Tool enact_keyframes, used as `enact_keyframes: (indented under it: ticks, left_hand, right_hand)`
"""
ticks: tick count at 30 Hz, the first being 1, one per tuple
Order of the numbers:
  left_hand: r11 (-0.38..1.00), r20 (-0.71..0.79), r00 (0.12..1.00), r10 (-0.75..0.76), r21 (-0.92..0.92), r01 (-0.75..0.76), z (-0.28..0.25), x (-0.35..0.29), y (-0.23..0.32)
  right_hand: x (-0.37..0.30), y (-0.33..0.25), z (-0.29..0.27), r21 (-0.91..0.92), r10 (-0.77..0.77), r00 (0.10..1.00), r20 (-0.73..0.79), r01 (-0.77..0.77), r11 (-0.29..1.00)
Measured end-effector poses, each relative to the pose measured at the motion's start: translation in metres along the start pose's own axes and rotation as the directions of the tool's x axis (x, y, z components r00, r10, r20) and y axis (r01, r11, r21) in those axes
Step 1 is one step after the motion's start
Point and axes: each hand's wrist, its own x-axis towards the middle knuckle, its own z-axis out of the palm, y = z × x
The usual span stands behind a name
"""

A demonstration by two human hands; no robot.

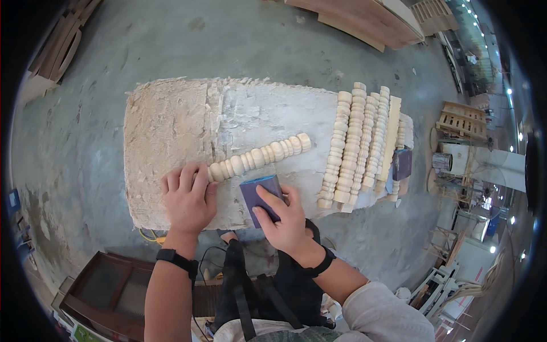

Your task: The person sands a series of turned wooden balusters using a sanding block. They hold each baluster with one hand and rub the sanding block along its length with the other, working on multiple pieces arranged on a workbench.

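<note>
A pale turned wooden spindle (259, 157) with ringed beads lies slantwise on a padded work table (165, 119). My left hand (187, 196) has its fingers curled over the spindle's near left end, which they partly hide. In my right hand (283, 219) is a purple-grey sanding block (260, 196) with a blue upper edge. Thumb and fingers grip the block from its right side. It is held just below the spindle, apart from it.
Several more turned spindles (356, 142) lie side by side on the table's right part. Beyond them sits another dark purple block (402, 164). A brown framed panel (105, 290) stands at lower left. Large wooden pieces (370, 21) rest on the floor at the top. A wooden pallet (461, 118) is at right.
</note>
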Motion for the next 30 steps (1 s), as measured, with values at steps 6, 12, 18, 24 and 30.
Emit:
enact_keyframes:
  ticks: [6,12,18,24,30]
  left_hand:
    - [0.998,-0.008,1.0,-0.022,-0.053,0.022,0.005,0.006,0.002]
    - [0.983,-0.058,0.998,-0.003,-0.184,-0.008,0.017,0.008,-0.001]
    - [0.991,-0.004,0.998,-0.063,-0.115,0.062,0.01,-0.013,-0.003]
    - [0.994,-0.139,0.989,-0.04,-0.104,0.026,0.024,-0.004,0.002]
    - [0.992,-0.186,0.982,-0.041,-0.121,0.019,0.023,-0.012,0.003]
  right_hand:
    - [0.043,-0.011,0.026,-0.086,-0.086,0.995,-0.057,0.081,0.993]
    - [0.124,-0.01,0.045,-0.158,-0.123,0.992,-0.007,0.121,0.98]
    - [0.038,0.014,0.033,-0.286,-0.263,0.963,0.051,0.267,0.92]
    - [0.11,0.042,0.036,-0.219,-0.087,0.986,0.14,0.116,0.969]
    - [0.081,0.025,0.026,-0.339,-0.076,0.989,0.129,0.116,0.933]
